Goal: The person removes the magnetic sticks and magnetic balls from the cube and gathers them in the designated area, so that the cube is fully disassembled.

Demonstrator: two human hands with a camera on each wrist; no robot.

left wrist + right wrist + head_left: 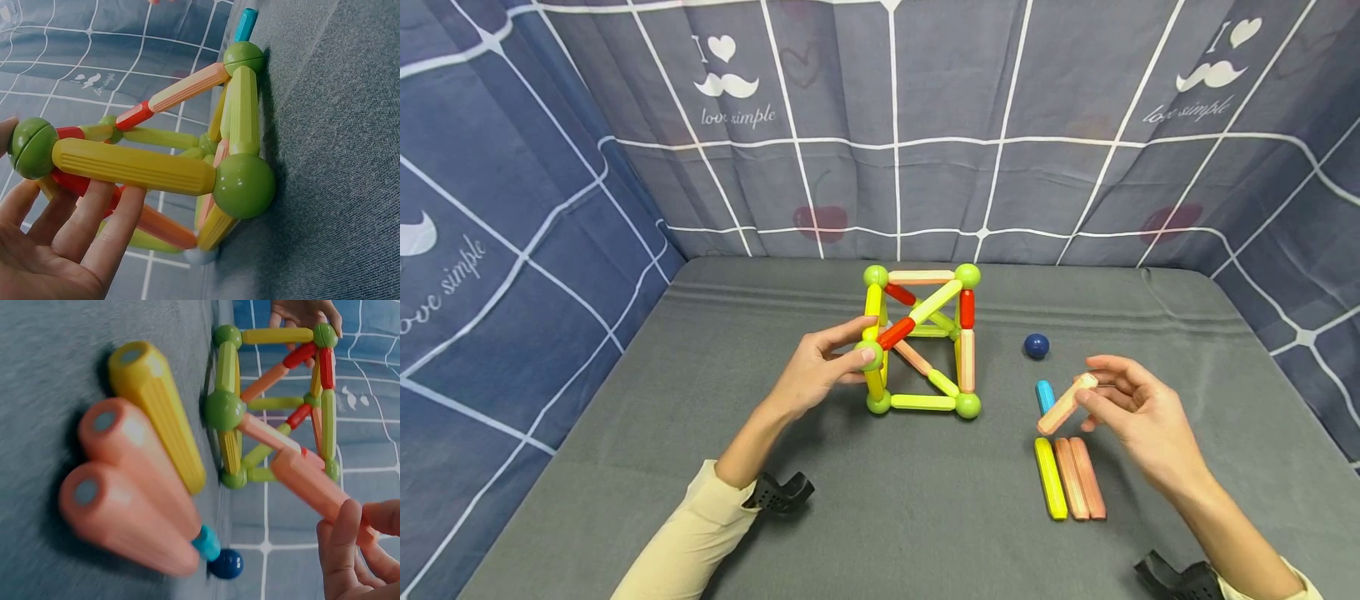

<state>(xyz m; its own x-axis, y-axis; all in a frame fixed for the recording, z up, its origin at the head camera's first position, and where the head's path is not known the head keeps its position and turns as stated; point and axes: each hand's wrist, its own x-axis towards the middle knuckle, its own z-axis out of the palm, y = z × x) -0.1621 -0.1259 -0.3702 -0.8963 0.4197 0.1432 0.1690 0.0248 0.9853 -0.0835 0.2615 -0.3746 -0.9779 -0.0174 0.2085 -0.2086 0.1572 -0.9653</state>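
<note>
A cube-like frame of magnetic rods (923, 402) and green balls stands on the grey cloth, with a few diagonal rods across its sides. At its near upper left corner my left hand (808, 371) pinches a green ball (32, 149), thumb in front. Its other fingers lie behind a yellow rod (134, 165) in the left wrist view. Off to the frame's right, my right hand (1153, 429) holds a peach magnetic rod (312, 484) by one end between thumb and fingers. That rod is tilted above the cloth and apart from the frame.
Below the right hand lie a yellow rod (1050, 479) and two peach rods (1079, 479), side by side. A short blue rod (1045, 396) and a dark blue ball (1037, 346) lie farther back. Patterned curtains (940, 183) hang behind and at both sides.
</note>
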